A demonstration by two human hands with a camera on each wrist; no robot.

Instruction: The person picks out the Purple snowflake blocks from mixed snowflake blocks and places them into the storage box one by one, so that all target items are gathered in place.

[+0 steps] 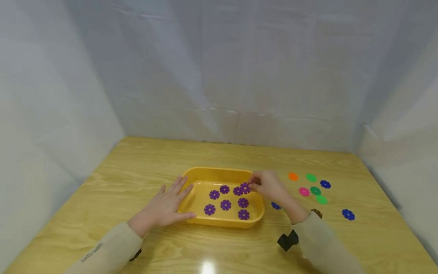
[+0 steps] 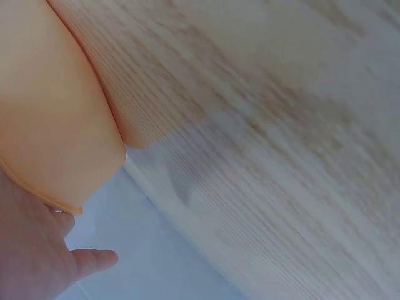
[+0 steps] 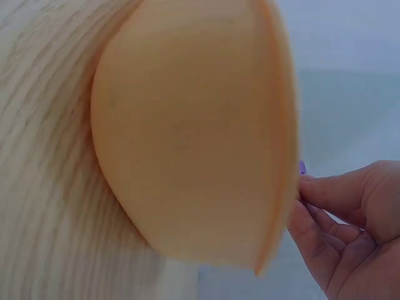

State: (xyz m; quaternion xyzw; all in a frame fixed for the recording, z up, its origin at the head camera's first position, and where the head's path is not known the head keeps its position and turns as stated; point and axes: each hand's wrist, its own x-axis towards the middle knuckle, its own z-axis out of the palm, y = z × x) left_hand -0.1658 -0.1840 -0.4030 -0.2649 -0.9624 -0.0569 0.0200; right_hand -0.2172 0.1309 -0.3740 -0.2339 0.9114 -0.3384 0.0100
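A yellow plastic tray point(image 1: 220, 223) stands on the wooden table, with several purple flower-shaped discs point(image 1: 226, 204) lying flat on its bottom. My left hand point(image 1: 168, 205) rests on the tray's left rim, fingers spread and straight. Over the right end of the tray, my right hand point(image 1: 270, 187) pinches a purple flower disc point(image 1: 245, 188) between thumb and fingers; it overlaps another disc in the head view. The right wrist view shows just a sliver of this purple disc point(image 3: 302, 167) past the tray's wall point(image 3: 194, 125).
Right of the tray lie loose discs: orange point(image 1: 292, 176), pink point(image 1: 304, 191), several green point(image 1: 311, 177), several blue point(image 1: 348, 214) and a brown one point(image 1: 316, 213) partly behind the right sleeve. White sheeting point(image 1: 239, 76) encloses the table point(image 1: 154, 156) at the back and sides.
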